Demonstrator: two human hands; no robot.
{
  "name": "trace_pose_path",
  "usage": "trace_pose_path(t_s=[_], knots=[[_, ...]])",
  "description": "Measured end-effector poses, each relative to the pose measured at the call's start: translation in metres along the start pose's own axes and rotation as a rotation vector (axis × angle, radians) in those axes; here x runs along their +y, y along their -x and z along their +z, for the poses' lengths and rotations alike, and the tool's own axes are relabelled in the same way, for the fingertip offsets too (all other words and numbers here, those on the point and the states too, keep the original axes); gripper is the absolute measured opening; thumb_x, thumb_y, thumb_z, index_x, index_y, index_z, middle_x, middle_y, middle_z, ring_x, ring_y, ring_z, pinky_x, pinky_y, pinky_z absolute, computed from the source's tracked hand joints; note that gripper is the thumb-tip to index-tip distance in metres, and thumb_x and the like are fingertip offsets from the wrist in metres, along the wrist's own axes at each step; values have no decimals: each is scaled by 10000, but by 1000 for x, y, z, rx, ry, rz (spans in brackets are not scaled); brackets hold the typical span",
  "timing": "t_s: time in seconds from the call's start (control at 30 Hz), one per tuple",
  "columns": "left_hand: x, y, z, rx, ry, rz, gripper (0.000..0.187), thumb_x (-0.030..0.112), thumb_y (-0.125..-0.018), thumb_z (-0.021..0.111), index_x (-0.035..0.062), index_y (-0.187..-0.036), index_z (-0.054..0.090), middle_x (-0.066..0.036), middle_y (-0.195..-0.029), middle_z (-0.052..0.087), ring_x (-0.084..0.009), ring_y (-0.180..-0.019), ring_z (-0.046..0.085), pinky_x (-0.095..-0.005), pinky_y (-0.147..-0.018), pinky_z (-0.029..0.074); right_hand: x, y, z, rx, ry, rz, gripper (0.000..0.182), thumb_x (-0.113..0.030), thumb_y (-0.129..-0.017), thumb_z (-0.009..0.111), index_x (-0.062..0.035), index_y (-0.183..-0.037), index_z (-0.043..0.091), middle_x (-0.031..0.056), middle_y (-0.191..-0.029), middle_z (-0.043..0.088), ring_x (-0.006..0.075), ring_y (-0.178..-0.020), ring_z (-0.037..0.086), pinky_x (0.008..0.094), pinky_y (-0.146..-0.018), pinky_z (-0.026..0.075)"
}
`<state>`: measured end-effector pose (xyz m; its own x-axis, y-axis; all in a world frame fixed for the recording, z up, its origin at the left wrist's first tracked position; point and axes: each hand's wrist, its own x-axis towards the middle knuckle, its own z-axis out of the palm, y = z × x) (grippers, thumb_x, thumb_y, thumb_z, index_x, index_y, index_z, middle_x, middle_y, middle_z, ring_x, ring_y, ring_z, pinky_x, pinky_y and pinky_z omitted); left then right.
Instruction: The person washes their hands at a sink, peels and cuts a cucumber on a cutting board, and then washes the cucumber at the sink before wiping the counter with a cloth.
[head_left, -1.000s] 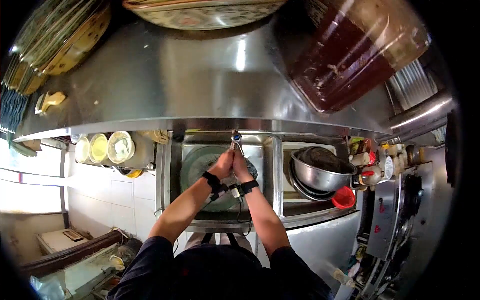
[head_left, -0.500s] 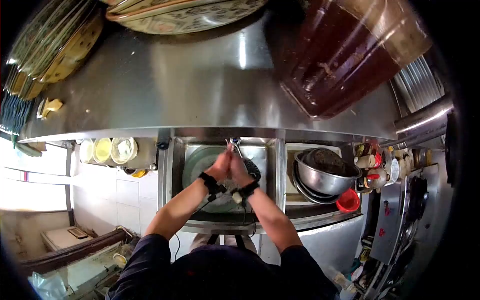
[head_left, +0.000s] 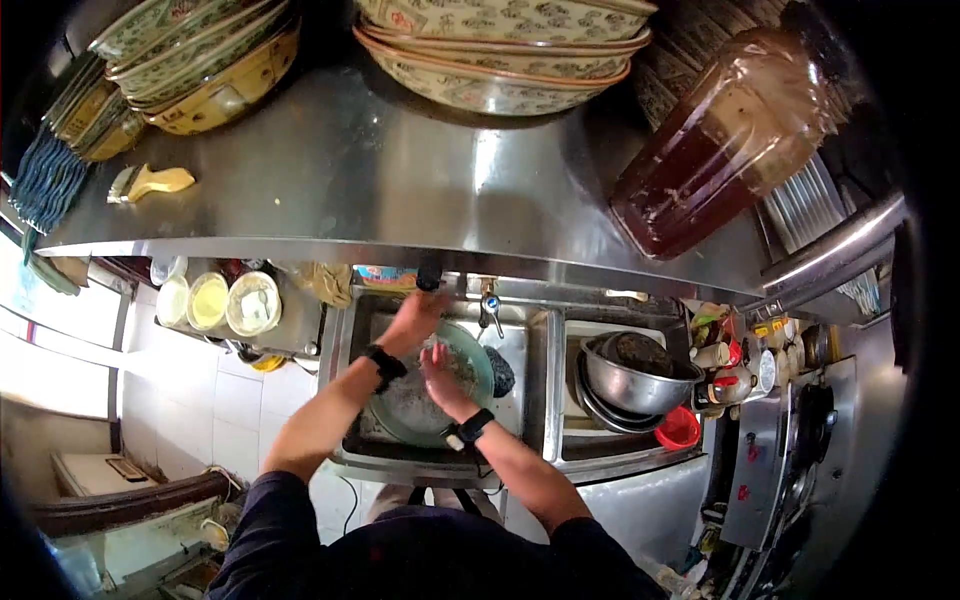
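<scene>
In the sink a pale green basin [head_left: 482, 372] holds cloudy water and small pieces I cannot make out. My left hand [head_left: 415, 320] reaches past the basin's upper left rim, near a dark object [head_left: 429, 274] at the sink's back edge; its fingers are blurred. Over the basin is my right hand [head_left: 440, 377], palm partly turned up and fingers apart, with nothing in it. Behind the basin stands the faucet [head_left: 489, 304]. A dark scrubber-like bundle [head_left: 500, 372] lies right of the basin.
Metal bowls [head_left: 645, 375] and a red basket [head_left: 678, 428] sit in the right sink. Three small tubs [head_left: 254, 304] stand at the left. Above, the steel shelf [head_left: 330, 190] bears stacked patterned bowls [head_left: 500, 75], a brush [head_left: 155, 183] and a dark red container [head_left: 700, 155].
My hands, together near the faucet before, are now apart. The left has moved left toward the sink's back edge, the right down over the basin. The view has shifted, showing more of the shelf.
</scene>
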<state>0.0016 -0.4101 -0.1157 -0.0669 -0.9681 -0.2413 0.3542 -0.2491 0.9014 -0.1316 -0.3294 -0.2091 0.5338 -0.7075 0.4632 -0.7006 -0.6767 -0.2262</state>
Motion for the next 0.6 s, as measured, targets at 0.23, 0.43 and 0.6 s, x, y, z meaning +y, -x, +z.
trace_pose_path(t_s=[0.23,0.43,0.6], knots=[[204,28,2,7,-1151,71,184,153,-906,616,-28,-887,586,-110,-907,690,-229,-805,616,-396,-696,505,-14,-151,-14,127,-999,550,404,-194,-993,539,-47,-1362,468,217,-1359,531,415,-1210,541,442,-968,474],[188,-2,-32,-11,-1403,46,185,163,-906,606,-20,-930,595,-129,-950,685,-261,-847,617,-404,-730,503,8,-194,-37,99,-451,371,328,-233,-934,620,-5,-1169,594,208,-1120,659,409,-1101,596,460,-935,478],[178,-7,-38,-14,-1454,31,194,171,-906,598,-13,-967,603,-145,-985,682,-288,-882,619,-411,-759,502,12,-180,-3,321,-591,346,309,-223,-891,638,-12,-1116,622,231,-1042,669,411,-1067,609,465,-940,476]])
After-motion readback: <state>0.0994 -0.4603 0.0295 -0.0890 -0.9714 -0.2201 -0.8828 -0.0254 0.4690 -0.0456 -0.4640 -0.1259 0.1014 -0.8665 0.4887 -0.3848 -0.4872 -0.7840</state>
